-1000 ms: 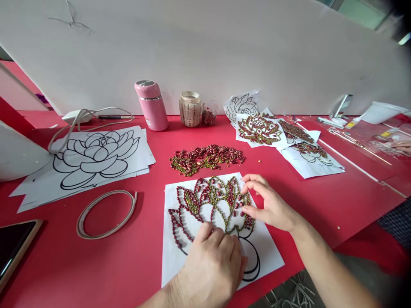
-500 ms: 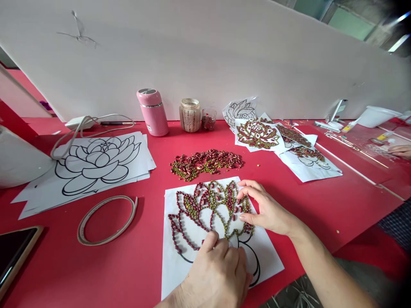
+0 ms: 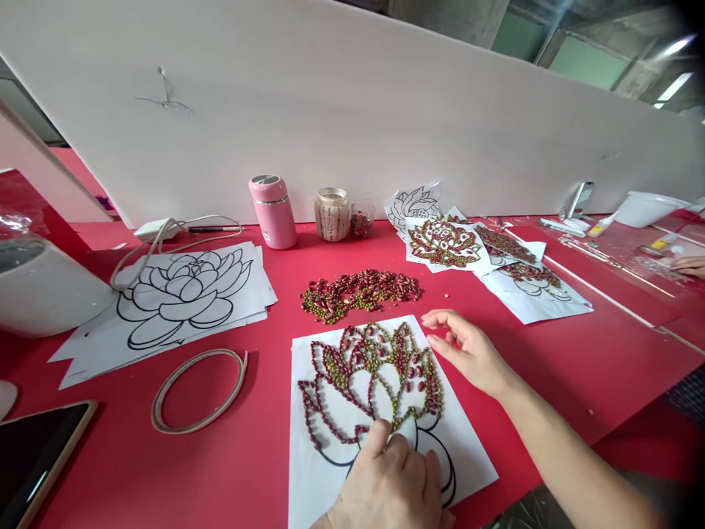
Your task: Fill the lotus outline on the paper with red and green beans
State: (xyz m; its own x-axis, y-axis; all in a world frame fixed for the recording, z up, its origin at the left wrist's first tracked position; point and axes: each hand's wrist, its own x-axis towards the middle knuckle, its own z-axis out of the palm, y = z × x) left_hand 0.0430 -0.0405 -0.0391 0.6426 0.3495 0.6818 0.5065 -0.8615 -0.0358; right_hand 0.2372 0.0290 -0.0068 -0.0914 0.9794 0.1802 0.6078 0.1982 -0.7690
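Note:
A white sheet with a bold lotus outline (image 3: 313,485) lies in front of me, its petals edged and partly filled with red beans (image 3: 308,419) and green mung beans (image 3: 435,393). My left hand (image 3: 391,477) rests on the lower middle of this sheet. Its fingers are curled, and whatever is under the fingertips is hidden. Just off the sheet's upper right edge hovers my right hand (image 3: 468,349), thumb and fingers bent but apart, with nothing visible between them. A loose heap of red and green beans (image 3: 360,290) lies on the red table beyond the sheet.
Lotus printouts (image 3: 190,294) are stacked at left, near a coiled strip (image 3: 159,411) and a phone (image 3: 47,455). A pink flask (image 3: 274,217), a jar (image 3: 332,213) and a small cup (image 3: 362,220) stand by the partition. Bean pictures (image 3: 446,242) lie at back right. Another person's hand (image 3: 691,266) shows far right.
My right hand has moved off the bean-covered petals to beyond the sheet's right edge. My left hand stays on the lower sheet. The camera view has shifted slightly.

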